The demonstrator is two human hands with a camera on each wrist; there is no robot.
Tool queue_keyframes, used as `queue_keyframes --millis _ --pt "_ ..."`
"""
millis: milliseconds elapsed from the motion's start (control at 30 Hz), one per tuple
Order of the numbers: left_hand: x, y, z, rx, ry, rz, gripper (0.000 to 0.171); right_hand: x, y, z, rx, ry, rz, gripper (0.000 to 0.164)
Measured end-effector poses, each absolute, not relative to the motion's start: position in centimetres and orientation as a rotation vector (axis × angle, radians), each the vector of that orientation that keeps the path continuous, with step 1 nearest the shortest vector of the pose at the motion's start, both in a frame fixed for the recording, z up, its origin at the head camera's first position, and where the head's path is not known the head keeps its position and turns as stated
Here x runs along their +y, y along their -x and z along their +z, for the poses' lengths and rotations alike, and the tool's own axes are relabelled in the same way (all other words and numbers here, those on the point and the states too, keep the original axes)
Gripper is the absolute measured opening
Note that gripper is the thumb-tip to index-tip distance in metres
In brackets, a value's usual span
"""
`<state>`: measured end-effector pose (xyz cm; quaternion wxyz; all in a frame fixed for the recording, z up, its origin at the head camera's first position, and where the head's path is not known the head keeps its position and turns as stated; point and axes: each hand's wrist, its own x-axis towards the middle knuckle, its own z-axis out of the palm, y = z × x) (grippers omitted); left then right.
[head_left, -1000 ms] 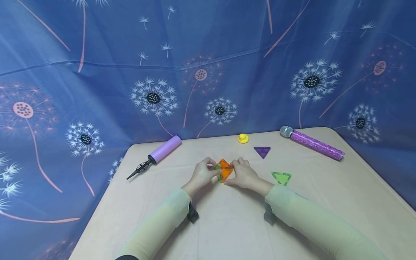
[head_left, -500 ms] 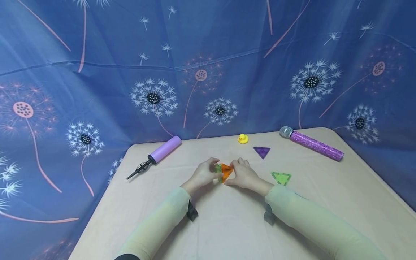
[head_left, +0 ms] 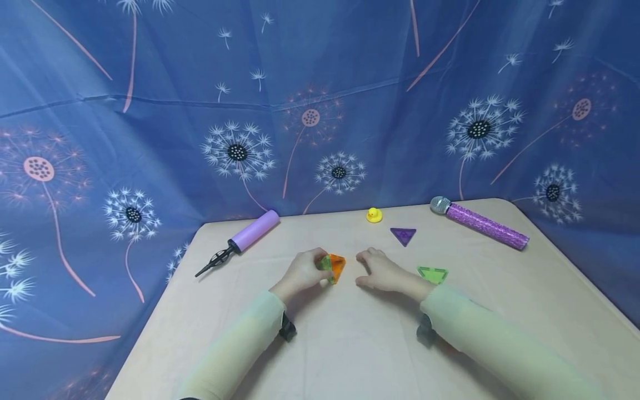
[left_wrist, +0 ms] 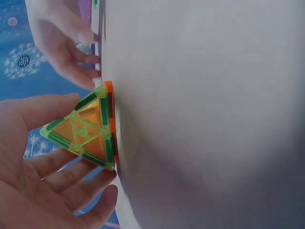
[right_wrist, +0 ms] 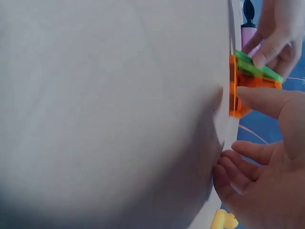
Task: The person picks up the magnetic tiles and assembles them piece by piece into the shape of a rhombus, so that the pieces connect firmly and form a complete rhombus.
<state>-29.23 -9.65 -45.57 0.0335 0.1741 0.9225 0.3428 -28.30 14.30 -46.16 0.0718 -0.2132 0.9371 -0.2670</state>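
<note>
A small pyramid of see-through magnetic tiles (head_left: 338, 268), orange with a green triangle on its left side, stands on the table. My left hand (head_left: 300, 273) grips it by the green side. In the left wrist view the thumb lies along one edge of the green triangle tile (left_wrist: 82, 131), with the fingers at another. My right hand (head_left: 387, 273) is a short way to the right, fingers bent and parted, holding nothing. Behind the right hand lies a purple triangle tile (head_left: 403, 236). A light green triangle tile (head_left: 432, 274) is partly covered by the right forearm.
At the back stands a yellow rubber duck (head_left: 374, 215). A purple balloon pump (head_left: 255, 231) with a black nozzle lies at the left, a glittery purple microphone (head_left: 486, 224) at the back right. A blue dandelion curtain (head_left: 390, 133) hangs behind the table.
My right hand has let go of the tile pyramid and drawn off to the right. The left hand has shifted slightly left with the pyramid, whose raised orange tip no longer shows.
</note>
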Motion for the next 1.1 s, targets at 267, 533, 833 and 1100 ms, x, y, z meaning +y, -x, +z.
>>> queue_keyframes --millis 267,533,833,1100 --pt "-11.7 28.5 -45.2 2.890 -0.473 0.987 0.037 15.6 27.5 -46.1 2.763 0.727 -0.825 0.063" --pt "-12.2 28.4 -44.7 2.903 -0.426 0.913 0.037 17.7 25.9 -45.8 2.771 0.757 -0.874 0.065" --pt "-12.6 28.2 -44.8 2.933 -0.378 0.866 0.042 21.6 22.0 -44.0 2.993 0.587 -0.607 0.069" --pt "-12.7 28.2 -45.3 2.988 -0.487 0.825 0.042 24.7 18.9 -44.8 3.122 0.535 -0.448 0.067"
